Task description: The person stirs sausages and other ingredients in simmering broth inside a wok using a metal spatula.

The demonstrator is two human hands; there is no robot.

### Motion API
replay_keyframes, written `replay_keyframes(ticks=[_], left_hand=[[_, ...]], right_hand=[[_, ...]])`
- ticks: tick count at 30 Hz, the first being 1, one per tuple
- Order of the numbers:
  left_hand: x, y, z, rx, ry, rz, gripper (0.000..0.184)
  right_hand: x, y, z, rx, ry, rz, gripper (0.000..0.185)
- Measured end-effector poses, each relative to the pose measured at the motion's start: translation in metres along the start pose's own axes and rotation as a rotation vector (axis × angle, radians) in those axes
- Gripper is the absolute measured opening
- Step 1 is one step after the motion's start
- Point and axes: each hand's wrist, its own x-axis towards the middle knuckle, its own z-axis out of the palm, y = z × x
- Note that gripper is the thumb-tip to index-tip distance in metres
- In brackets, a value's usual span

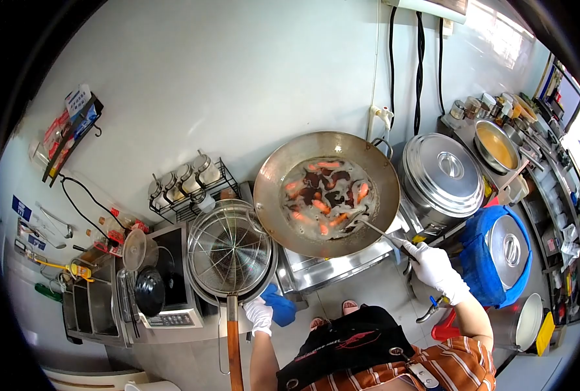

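Note:
My right hand (pixel 437 267), in a white glove, is closed around the handle of a long metal cooking utensil (pixel 376 229). Its far end dips into a large wok (pixel 273 195), hidden in frothy liquid, so I cannot tell its kind. Several orange-pink, sausage-like pieces (pixel 321 206) and dark chunks (pixel 311 179) float there. My left hand (pixel 260 317), gloved too, grips a blue cloth (pixel 279 306) at the counter edge. Beside it, a round wire strainer (pixel 231 241) with a wooden handle (pixel 235 352) rests over a pot.
A lidded steel pot (pixel 443 176) stands right of the wok, and a blue-wrapped lidded container (pixel 492 254) sits lower. A jar rack (pixel 185 189) is against the wall. Farther left are an induction cooker (pixel 172 319) and a black lid (pixel 150 291). A bowl of yellowish liquid (pixel 496 146) stands far right.

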Motion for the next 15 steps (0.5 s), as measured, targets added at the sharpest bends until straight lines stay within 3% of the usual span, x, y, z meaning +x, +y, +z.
replay_keyframes(ticks=[3, 5, 15], left_hand=[[0.002, -0.001, 0.004, 0.022, -0.023, -0.018, 0.016], [0.001, 0.000, 0.002, 0.032, -0.026, -0.022, 0.016], [0.001, -0.006, 0.006, 0.061, 0.000, 0.021, 0.018]], right_hand=[[0.010, 0.000, 0.025, 0.051, 0.063, -0.063, 0.053], [0.026, -0.018, 0.024, 0.067, -0.079, 0.031, 0.052], [0.113, -0.058, 0.085, 0.170, 0.109, -0.071, 0.049]])
